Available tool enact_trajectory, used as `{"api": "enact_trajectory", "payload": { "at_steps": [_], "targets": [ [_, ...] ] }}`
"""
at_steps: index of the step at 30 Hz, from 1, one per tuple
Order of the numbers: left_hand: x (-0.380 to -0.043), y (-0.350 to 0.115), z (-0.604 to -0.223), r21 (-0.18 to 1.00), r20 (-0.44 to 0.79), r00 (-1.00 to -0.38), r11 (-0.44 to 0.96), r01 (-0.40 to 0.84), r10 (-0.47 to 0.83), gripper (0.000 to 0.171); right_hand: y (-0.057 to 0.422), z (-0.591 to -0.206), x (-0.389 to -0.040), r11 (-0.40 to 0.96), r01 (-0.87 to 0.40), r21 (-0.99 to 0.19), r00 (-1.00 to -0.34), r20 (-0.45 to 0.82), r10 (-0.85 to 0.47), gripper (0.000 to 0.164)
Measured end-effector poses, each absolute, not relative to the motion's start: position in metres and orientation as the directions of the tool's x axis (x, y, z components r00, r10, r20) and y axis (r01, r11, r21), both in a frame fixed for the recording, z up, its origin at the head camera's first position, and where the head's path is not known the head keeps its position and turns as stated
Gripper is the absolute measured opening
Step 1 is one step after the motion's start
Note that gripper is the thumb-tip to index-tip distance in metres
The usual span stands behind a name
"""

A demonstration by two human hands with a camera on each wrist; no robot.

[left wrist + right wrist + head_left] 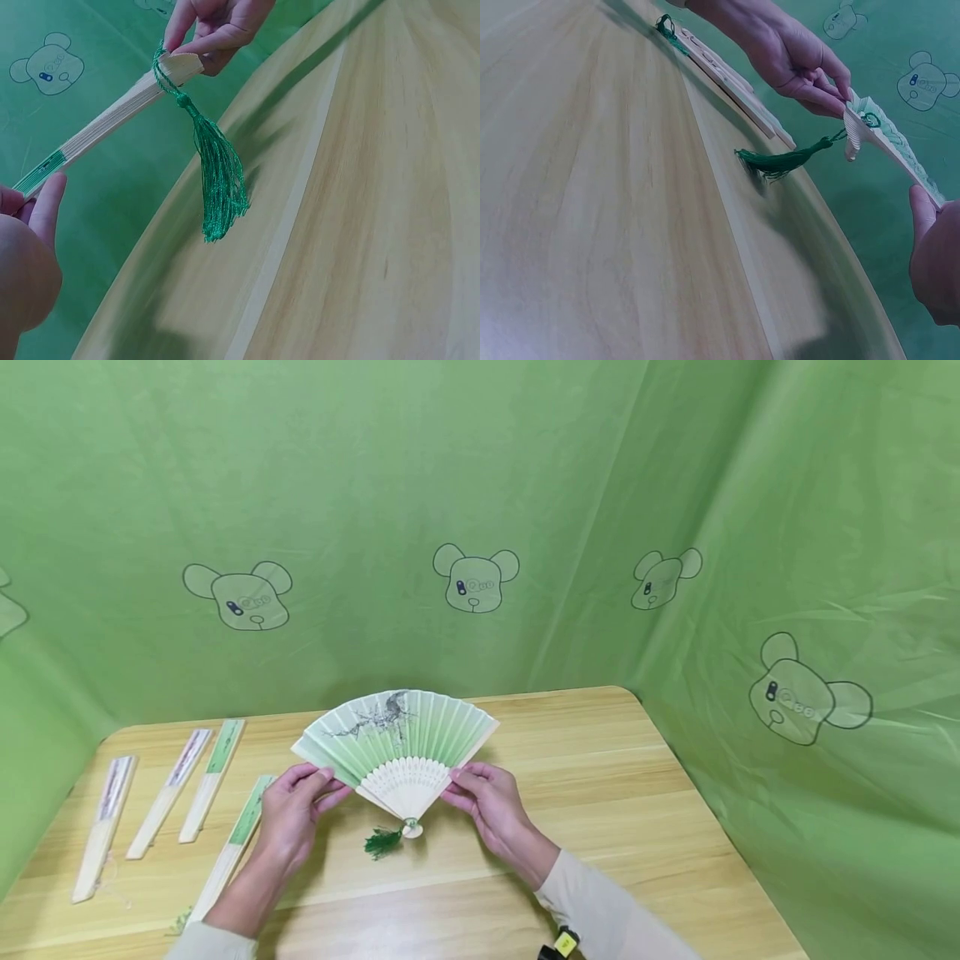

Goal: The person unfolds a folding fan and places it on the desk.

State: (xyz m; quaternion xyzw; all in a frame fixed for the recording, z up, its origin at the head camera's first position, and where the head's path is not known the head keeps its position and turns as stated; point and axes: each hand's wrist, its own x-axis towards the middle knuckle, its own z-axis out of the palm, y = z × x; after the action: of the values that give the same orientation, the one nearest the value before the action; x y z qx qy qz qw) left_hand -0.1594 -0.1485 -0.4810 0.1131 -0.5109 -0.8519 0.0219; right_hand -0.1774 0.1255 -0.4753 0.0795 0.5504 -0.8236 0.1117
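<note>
A folding fan, spread wide, is held above the table with its pale pierced sticks toward me. Its pleated leaf fades from white to green and bears a dark branch drawing. My left hand pinches the left outer stick between thumb and fingers. On the opposite side, my right hand grips the right outer stick the same way. A green tassel hangs from the pivot. In both wrist views the fan appears nearly edge-on, and its tassel dangles above the table.
Several folded fans lie on the wooden table at the left, including a purple-and-white one and a green one. Another green folded fan is partly behind my left arm. Green curtains with bear-head outlines enclose the table.
</note>
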Motion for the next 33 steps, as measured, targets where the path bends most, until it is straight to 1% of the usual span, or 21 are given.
{"api": "enact_trajectory", "payload": {
  "at_steps": [4, 8, 14, 22, 31, 33],
  "targets": [
    [-0.1571, -0.1476, -0.4801, 0.871, -0.178, -0.970, -0.486, -0.076, -0.166, 0.004, 0.1255, -0.4745, -0.1765, -0.367, 0.269, -0.891, -0.963, -0.254, -0.090, 0.015],
    [-0.1558, -0.1463, -0.4800, 0.863, -0.186, -0.965, -0.500, -0.069, -0.188, 0.005, 0.1259, -0.4748, -0.1755, -0.368, 0.263, -0.892, -0.965, -0.248, -0.088, 0.014],
    [-0.1538, -0.1444, -0.4793, 0.856, -0.199, -0.957, -0.513, -0.064, -0.211, 0.016, 0.1270, -0.4752, -0.1729, -0.384, 0.253, -0.888, -0.967, -0.238, -0.087, 0.012],
    [-0.1518, -0.1425, -0.4796, 0.838, -0.222, -0.950, -0.541, -0.071, -0.220, 0.016, 0.1284, -0.4779, -0.1706, -0.417, 0.233, -0.878, -0.971, -0.230, -0.060, 0.007],
    [-0.1518, -0.1394, -0.4807, 0.824, -0.230, -0.941, -0.564, -0.052, -0.249, 0.021, 0.1304, -0.4793, -0.1691, -0.443, 0.212, -0.871, -0.976, -0.214, -0.047, 0.010],
    [-0.1513, -0.1387, -0.4810, 0.823, -0.231, -0.940, -0.565, -0.052, -0.250, 0.021, 0.1307, -0.4795, -0.1684, -0.445, 0.204, -0.872, -0.977, -0.208, -0.041, 0.008]
  ]
}}
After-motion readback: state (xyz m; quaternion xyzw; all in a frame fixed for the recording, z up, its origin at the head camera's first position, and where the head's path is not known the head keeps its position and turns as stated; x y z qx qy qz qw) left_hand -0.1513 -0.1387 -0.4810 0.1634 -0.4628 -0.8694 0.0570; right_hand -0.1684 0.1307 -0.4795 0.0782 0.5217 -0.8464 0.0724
